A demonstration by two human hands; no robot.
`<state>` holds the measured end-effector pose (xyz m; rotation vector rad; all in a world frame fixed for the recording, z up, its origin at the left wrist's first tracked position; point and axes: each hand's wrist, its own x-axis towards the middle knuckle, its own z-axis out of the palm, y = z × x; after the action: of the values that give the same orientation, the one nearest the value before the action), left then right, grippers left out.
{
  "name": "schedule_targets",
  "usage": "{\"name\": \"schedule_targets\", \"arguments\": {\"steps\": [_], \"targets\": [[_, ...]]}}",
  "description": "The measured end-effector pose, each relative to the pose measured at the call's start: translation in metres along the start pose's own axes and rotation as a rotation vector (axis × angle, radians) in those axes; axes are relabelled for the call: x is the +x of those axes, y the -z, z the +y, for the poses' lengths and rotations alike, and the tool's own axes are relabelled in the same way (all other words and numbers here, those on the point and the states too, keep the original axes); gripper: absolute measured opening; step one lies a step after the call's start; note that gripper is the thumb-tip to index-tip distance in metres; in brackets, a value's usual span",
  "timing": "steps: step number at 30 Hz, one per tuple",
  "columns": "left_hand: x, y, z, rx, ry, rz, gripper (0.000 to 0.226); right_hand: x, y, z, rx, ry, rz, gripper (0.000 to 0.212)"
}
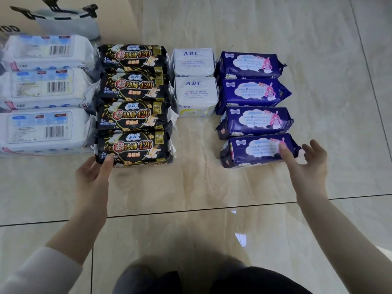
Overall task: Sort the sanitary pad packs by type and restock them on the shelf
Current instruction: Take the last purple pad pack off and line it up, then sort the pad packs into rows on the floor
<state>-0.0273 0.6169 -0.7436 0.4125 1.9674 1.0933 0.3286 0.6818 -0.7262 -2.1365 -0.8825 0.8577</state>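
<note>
Your hands reach to the front of four sorted columns of sanitary pad packs laid out on the tiled floor (212, 187). Your left hand (91, 179) is at the near left corner of the nearest black pack (135, 148), thumb laid on its top face and fingers running up its left end, though whether they grip it cannot be told; your right hand (307, 166) is spread wide, thumb pressed on top of the nearest purple pack (254, 151), fingers loose and apart just past its right end. From the left stand three large white packs (46, 92), four black ones pressed together, small white ABC packs (195, 81), then four purple; a grey bag with black straps (65, 20) sits behind the large white packs; a pale sleeve (38, 270) covers your left forearm.
</note>
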Motion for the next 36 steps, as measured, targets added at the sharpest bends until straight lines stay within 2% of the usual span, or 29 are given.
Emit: {"name": "schedule_targets", "arguments": {"steps": [2, 4, 8, 13, 20, 25, 29, 36], "targets": [[-0.017, 0.006, 0.015, 0.021, 0.069, 0.027, 0.049, -0.012, 0.008, -0.019, -0.076, 0.047, 0.019, 0.083], [-0.035, 0.015, 0.037, 0.079, 0.089, 0.052, 0.06, -0.027, 0.019, -0.047, -0.151, 0.101, -0.002, 0.082], [-0.078, 0.03, 0.109, 0.193, 0.084, 0.066, 0.055, -0.066, 0.046, -0.118, -0.258, 0.219, -0.093, 0.081], [-0.146, 0.043, 0.23, 0.311, -0.009, -0.049, 0.06, -0.124, 0.095, -0.223, -0.317, 0.36, -0.184, 0.075], [-0.273, 0.068, 0.408, 0.41, -0.171, -0.158, 0.052, -0.204, 0.201, -0.37, -0.386, 0.542, -0.257, 0.065], [-0.358, 0.091, 0.509, 0.456, -0.28, -0.164, 0.048, -0.237, 0.28, -0.465, -0.397, 0.683, -0.318, 0.061], [-0.402, 0.102, 0.562, 0.48, -0.423, -0.191, 0.047, -0.251, 0.329, -0.521, -0.353, 0.789, -0.271, 0.057], [-0.436, 0.12, 0.661, 0.476, -0.688, -0.131, 0.049, -0.272, 0.372, -0.606, -0.258, 0.93, -0.198, 0.058]]}}
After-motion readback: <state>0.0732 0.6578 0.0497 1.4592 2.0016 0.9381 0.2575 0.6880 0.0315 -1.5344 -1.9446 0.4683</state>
